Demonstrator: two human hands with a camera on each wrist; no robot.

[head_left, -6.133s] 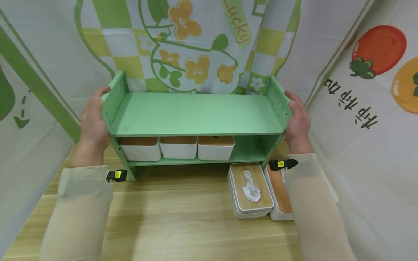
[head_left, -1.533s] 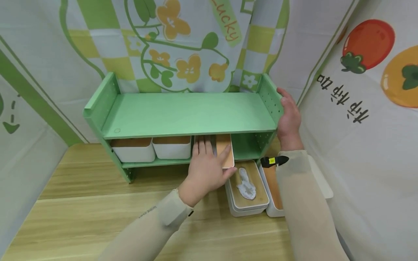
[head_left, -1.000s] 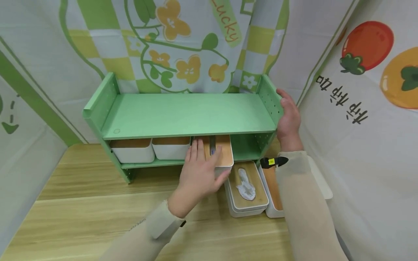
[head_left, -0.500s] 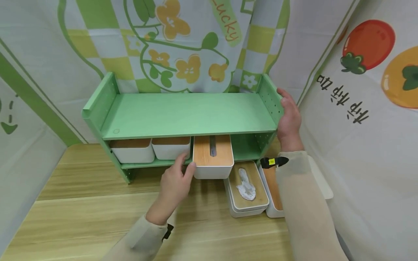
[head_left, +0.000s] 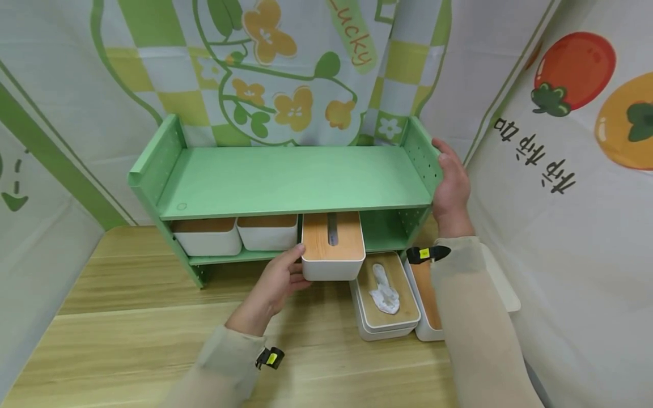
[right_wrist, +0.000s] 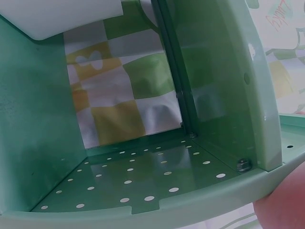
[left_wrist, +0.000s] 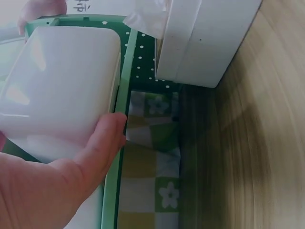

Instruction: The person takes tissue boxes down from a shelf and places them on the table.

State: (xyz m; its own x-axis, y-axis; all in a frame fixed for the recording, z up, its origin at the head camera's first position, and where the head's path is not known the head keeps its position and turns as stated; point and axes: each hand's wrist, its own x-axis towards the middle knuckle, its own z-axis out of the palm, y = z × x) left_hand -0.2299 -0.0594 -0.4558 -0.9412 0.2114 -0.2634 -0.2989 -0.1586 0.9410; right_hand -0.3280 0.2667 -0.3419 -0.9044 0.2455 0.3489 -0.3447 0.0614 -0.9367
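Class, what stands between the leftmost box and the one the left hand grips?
A white box in the green rack; the head view shows it.

Third white box [head_left: 334,254] pulled forward, left hand [head_left: 277,281] now gripping it

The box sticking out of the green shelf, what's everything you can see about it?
The box has rounded corners, shiny white sides that look like plastic, and a lid like pale wood with a long dark slot. It faces lid up, poking out from the lower level of the green shelf. The left hand grips its near left corner.
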